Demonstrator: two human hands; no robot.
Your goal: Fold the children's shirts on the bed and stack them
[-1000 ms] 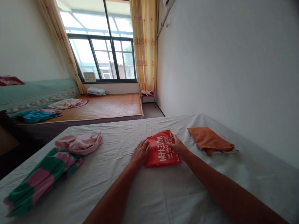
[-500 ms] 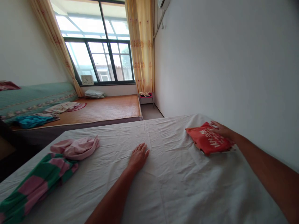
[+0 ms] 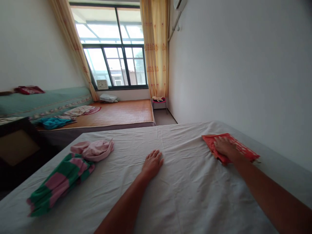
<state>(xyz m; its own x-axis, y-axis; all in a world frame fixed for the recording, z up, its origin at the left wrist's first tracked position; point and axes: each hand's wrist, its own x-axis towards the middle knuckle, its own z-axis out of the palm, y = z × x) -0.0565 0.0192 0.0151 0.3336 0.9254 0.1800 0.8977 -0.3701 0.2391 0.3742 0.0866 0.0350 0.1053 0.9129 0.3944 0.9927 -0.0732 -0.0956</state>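
Observation:
My left hand (image 3: 153,162) lies flat, palm down, on the white sheet (image 3: 185,182), its fingers a little spread and nothing in them. To the right, my right hand (image 3: 223,147) rests with outstretched fingers on top of a folded red cloth bag (image 3: 245,150) with pale lettering. Something thin shows from under the bag's right corner, too small to name. Left of my left hand, a pink piece of clothing (image 3: 97,150) is bunched up against a green and pink checked garment (image 3: 58,182).
A wall (image 3: 239,65) runs along the right side. Beyond the white sheet stands a bed with a brown mat (image 3: 122,112) and several garments. A dark cabinet (image 3: 17,143) stands at left. A small pink stool (image 3: 159,101) is by the curtain (image 3: 156,48).
My right hand has moved from the bag's right side to the left part of its top. The view has swung left, so most things sit further right. My left hand still lies on the sheet.

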